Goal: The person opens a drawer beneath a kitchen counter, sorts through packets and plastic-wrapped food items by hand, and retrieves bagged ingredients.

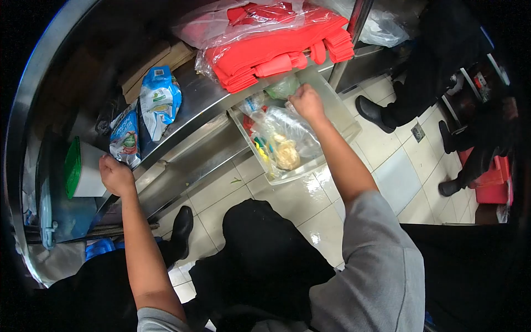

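My right hand (307, 103) is closed over the back of an open plastic drawer (340, 119), beside a green bag (283, 87); what its fingers hold, if anything, is too small to make out. Clear plastic bags (290, 130), one with something pale and lumpy (287, 155), fill the drawer. My left hand (116, 175) rests with curled fingers at the edge of the metal shelf, just below a blue printed packet (125, 138). Its fingertips are hidden. A second blue packet (160, 99) lies farther along the shelf.
Red folded bags (271, 47) in clear plastic lie on the shelf above the drawer. A white tub with a green lid (73, 167) stands at the left. At the right are other people's legs and black shoes (374, 113), and a red crate (492, 182).
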Demonstrator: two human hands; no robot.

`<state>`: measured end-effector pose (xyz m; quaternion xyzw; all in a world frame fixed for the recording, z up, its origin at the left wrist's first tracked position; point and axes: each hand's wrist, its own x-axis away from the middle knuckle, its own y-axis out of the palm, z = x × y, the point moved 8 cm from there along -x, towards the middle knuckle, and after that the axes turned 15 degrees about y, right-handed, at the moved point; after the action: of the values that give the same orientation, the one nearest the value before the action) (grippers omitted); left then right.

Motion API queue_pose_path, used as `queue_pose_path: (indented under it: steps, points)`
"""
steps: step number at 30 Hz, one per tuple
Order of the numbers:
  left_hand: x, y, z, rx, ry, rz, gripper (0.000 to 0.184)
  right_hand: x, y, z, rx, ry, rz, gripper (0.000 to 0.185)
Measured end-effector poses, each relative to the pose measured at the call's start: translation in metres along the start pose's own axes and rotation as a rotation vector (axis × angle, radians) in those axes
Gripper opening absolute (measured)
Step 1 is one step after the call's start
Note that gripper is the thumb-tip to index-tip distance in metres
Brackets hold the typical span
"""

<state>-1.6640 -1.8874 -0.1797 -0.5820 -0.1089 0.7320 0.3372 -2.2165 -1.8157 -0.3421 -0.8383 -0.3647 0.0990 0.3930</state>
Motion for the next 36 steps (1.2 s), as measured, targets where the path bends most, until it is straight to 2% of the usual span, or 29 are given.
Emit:
queue_pose_path:
  steps: [1,2,4,5,7,8,10,11,17,19,23,28,31,33,34,35,36]
  points:
    - [-0.002,0.0,-0.003,-0.005,0.003,0.005,0.046,-0.026,0.03,0.009,-0.006,-0.004,-0.003,0.065]
    - [-0.002,0.002,-0.006,0.0,0.016,-0.008,0.046,-0.049,0.055,0.018,0.087,-0.062,0.216,0.068]
    - [-0.002,0.004,-0.005,0.0,0.026,-0.02,0.046,-0.066,0.071,0.007,0.179,-0.124,0.431,0.071]
    - [-0.001,0.0,0.004,0.02,0.047,-0.009,0.044,-0.076,0.083,0.007,0.099,-0.04,0.363,0.071]
    - [0.001,0.0,0.005,0.031,0.066,-0.009,0.043,-0.109,0.096,0.001,0.034,-0.059,0.268,0.066]
    - [0.0,0.001,0.002,0.032,0.116,0.013,0.041,-0.137,0.104,0.003,0.048,-0.157,0.245,0.062]
    - [-0.003,0.006,-0.009,0.041,0.169,0.029,0.04,-0.137,0.058,-0.022,-0.165,-0.259,0.247,0.051]
    - [-0.004,0.009,-0.017,0.042,0.147,0.007,0.042,-0.14,0.054,-0.016,-0.16,-0.249,0.253,0.051]
    - [-0.003,0.014,-0.023,0.033,0.012,-0.098,0.048,-0.177,0.093,0.028,-0.381,0.104,0.012,0.042]
    - [-0.005,0.013,-0.025,0.013,0.093,-0.057,0.048,-0.16,0.09,0.038,-0.25,0.145,-0.035,0.036]
    - [-0.002,0.005,-0.007,-0.021,0.077,-0.002,0.049,-0.104,0.077,0.023,0.303,-0.05,-0.081,0.025]
    - [-0.001,0.007,-0.009,0.03,0.08,-0.04,0.043,-0.1,0.148,-0.003,0.726,-0.262,-0.209,0.014]
    - [-0.001,0.009,-0.013,0.113,0.116,0.014,0.039,-0.12,0.19,0.0,0.796,-0.237,-0.122,0.021]
    - [-0.001,0.008,-0.011,0.15,0.127,-0.001,0.036,-0.14,0.207,0.012,0.673,-0.17,-0.116,0.027]
    - [-0.001,0.005,-0.011,0.141,0.115,0.01,0.036,-0.154,0.219,0.023,0.493,-0.098,-0.16,0.028]
    - [-0.001,0.005,-0.008,0.163,0.113,0.008,0.036,-0.173,0.236,0.037,0.23,-0.018,-0.212,0.03]
    - [-0.001,0.005,-0.003,0.189,0.114,0.003,0.035,-0.198,0.263,0.056,-0.186,0.111,-0.303,0.032]
